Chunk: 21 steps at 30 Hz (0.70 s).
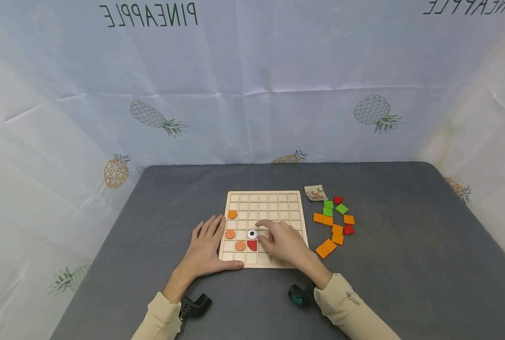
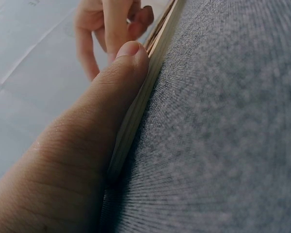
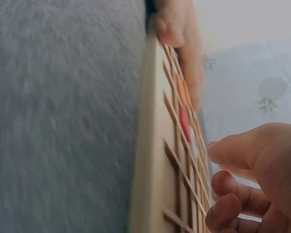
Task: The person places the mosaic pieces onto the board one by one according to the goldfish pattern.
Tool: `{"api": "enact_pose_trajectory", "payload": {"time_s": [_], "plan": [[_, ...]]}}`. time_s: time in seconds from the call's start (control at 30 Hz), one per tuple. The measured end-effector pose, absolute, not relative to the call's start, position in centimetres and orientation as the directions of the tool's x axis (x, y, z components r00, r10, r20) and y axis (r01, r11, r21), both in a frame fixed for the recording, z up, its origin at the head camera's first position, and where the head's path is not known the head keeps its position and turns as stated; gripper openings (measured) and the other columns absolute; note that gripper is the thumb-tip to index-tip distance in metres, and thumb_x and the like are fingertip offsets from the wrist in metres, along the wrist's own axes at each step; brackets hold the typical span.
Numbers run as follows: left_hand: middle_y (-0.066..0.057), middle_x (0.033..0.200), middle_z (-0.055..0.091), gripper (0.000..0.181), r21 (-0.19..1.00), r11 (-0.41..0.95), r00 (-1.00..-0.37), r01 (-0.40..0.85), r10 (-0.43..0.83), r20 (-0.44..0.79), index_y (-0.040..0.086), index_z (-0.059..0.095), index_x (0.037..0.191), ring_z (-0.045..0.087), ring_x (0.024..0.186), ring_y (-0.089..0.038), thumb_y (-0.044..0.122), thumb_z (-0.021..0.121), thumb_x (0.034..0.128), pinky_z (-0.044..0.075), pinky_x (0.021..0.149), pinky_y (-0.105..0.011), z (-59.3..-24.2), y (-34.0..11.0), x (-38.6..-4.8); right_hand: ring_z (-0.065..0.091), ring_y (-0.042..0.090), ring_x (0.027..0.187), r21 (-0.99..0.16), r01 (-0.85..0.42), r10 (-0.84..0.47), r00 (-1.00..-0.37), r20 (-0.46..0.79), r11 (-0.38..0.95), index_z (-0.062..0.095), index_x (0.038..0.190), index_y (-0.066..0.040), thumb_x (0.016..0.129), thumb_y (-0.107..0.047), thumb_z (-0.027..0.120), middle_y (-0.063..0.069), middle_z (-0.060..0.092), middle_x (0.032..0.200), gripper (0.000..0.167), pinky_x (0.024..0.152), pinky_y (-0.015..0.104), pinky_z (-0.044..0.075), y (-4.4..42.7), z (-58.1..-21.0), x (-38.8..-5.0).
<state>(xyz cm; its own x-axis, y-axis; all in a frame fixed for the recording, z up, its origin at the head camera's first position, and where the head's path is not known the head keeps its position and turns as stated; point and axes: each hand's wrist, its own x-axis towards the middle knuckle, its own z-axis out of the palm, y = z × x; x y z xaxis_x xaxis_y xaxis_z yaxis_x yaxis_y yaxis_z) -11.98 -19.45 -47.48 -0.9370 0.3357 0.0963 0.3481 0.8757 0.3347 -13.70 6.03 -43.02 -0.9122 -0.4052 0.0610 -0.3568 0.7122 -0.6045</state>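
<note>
A light wooden grid board (image 1: 278, 206) lies on the table. My left hand (image 1: 206, 248) rests at its lower left corner, fingers straight along the left side and thumb against the front edge. Over the board's middle, my right hand (image 1: 284, 241) has thumb and index finger apart beside a white disc with a black dot (image 1: 252, 234), which sits in a cell; I see nothing held between them. Just below that disc is a red rounded piece (image 1: 252, 245). Orange discs occupy cells on the left, one (image 1: 240, 245) beside the red piece, others (image 1: 230, 234) farther up.
Right of the board lie loose orange squares (image 1: 326, 248), green squares (image 1: 328, 204) and red pieces (image 1: 349, 229). A small printed card (image 1: 315, 192) is by the board's upper right corner. Behind the grey table (image 1: 405, 264) hangs a pineapple-print cloth (image 1: 252, 127).
</note>
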Motion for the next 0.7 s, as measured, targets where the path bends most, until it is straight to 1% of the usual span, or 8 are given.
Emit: {"api": "enact_pose_trajectory", "payload": {"time_s": [0.17,0.47,0.6,0.7], "plan": [[-0.015,0.169,0.028,0.132,0.341,0.873,-0.937,0.349,0.335,0.1,0.008,0.021,0.164,0.023,0.157,-0.036,0.087,0.065,0.069,0.018,0.122,-0.063,-47.4,-19.4,-11.9,0.039,0.006,0.044,-0.593,-0.355,-0.39,-0.918,0.074,0.723,0.071,0.128,-0.015,0.095,-0.022,0.072,-0.009,0.046,0.055,0.033,0.044,0.02,0.026,7.8,-42.3,-13.5],[-0.014,0.169,0.027,0.132,0.333,0.876,-0.937,0.348,0.335,0.098,0.008,0.019,0.164,0.023,0.158,-0.036,0.088,0.065,0.0692,0.018,0.123,-0.062,-47.4,-19.6,-11.9,0.036,0.005,0.041,-0.57,-0.365,-0.367,-0.923,0.118,0.736,0.071,0.126,-0.012,0.095,-0.02,0.073,-0.009,0.047,0.055,0.033,0.04,0.019,0.027,11.4,-41.9,-13.1],[-0.015,0.169,0.028,0.132,0.34,0.872,-0.936,0.352,0.338,0.103,0.008,0.019,0.164,0.023,0.157,-0.036,0.087,0.065,0.069,0.018,0.122,-0.062,-47.4,-19.5,-11.9,0.037,0.005,0.043,-0.557,-0.356,-0.345,-0.93,0.13,0.751,0.071,0.125,-0.012,0.094,-0.018,0.073,-0.009,0.046,0.056,0.031,0.042,0.02,0.028,12.9,-41.7,-12.8],[-0.014,0.169,0.028,0.132,0.344,0.87,-0.936,0.352,0.337,0.106,0.008,0.02,0.164,0.023,0.157,-0.036,0.087,0.066,0.0686,0.018,0.122,-0.062,-47.4,-19.4,-11.9,0.036,0.004,0.045,-0.539,-0.346,-0.323,-0.936,0.142,0.767,0.071,0.124,-0.013,0.094,-0.017,0.073,-0.009,0.045,0.057,0.031,0.043,0.02,0.027,13.9,-41.5,-12.6]]}}
